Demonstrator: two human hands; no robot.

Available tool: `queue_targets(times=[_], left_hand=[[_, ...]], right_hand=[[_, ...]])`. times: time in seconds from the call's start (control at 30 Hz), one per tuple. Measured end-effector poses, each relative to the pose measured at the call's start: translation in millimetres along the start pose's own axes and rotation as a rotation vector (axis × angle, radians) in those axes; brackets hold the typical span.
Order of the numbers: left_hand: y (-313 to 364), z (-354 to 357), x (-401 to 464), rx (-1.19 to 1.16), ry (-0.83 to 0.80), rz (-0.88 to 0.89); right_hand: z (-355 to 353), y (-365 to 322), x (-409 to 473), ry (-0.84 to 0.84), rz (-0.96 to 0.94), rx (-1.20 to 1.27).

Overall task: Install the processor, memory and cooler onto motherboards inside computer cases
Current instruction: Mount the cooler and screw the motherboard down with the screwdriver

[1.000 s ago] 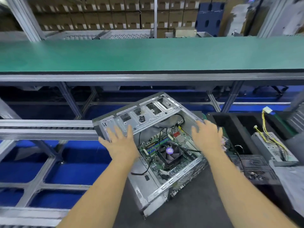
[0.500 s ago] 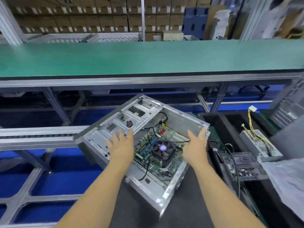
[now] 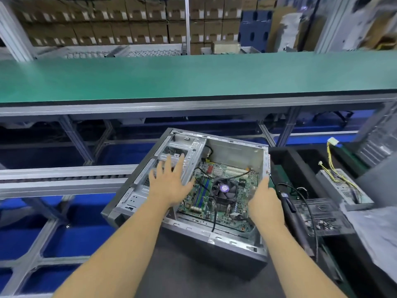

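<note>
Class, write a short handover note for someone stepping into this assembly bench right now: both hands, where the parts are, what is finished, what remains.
Left hand: open, fingers spread on the silver metal drive cage of the open grey steel computer case.
Right hand: on the case's right wall; its grip is hidden from view.
The case lies on its side on the dark bench.
Done: green motherboard inside, black fan cooler mounted, memory sticks seated. The processor would be under the cooler, unseen.
Left: loose black cables; the case is uncovered.

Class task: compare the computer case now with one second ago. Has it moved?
Yes. The computer case has turned clockwise against the roller rail: its drive-bay end swung away from the rail toward the green conveyor belt.
</note>
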State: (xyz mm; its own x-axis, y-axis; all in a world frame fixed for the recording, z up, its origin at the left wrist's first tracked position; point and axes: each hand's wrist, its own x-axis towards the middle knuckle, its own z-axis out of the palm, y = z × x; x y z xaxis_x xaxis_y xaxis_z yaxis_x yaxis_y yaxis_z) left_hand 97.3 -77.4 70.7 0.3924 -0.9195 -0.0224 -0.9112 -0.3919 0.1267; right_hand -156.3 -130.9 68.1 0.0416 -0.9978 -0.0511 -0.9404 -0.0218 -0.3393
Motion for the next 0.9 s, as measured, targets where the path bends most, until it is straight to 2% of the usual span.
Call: queue_targets(times=[0.1,0.2,0.37,0.43,0.5,0.57,0.6,0.67,0.73,0.77,0.83,0.9], left_hand=[[1,6,-2,-0.056,0.067,-0.027],[7,4,-11,-0.087,0.000,-0.097],[44,12,-45,-0.114,0.045,-0.325],[57,17,-61,-0.125,0.043,-0.352],[56,15,-65,-0.075,0.080,-0.333],[43,3,-50,-0.033,0.175,-0.278],[34,-4,-37,-0.049,0.211,-0.204],[20,-16,-12,-0.091,0.200,0.049],[10,-21,4,-0.095,0.075,0.286],[5,-21,10,-0.096,-0.009,0.347],[-3,-22,20,-0.144,-0.133,0.359],[-2,-26,27,-0.253,-0.165,0.336]], right_hand=[[-3,0,11,0.007,-0.060,-0.065],[-6,0,28,-0.050,-0.131,-0.065],[-24,-4,74,-0.166,-0.316,-0.051],[-33,-6,83,-0.203,-0.358,-0.098],[-38,-8,72,-0.136,-0.346,-0.227],[-28,-15,36,0.072,-0.356,-0.331],[-19,-20,13,0.134,-0.389,-0.294],[-3,-30,-38,0.088,-0.480,-0.189],[5,-30,-66,-0.011,-0.528,-0.079],[5,-28,-67,-0.037,-0.546,-0.053],[5,-21,-59,-0.047,-0.623,-0.065],[3,-17,-50,-0.053,-0.676,-0.090]])
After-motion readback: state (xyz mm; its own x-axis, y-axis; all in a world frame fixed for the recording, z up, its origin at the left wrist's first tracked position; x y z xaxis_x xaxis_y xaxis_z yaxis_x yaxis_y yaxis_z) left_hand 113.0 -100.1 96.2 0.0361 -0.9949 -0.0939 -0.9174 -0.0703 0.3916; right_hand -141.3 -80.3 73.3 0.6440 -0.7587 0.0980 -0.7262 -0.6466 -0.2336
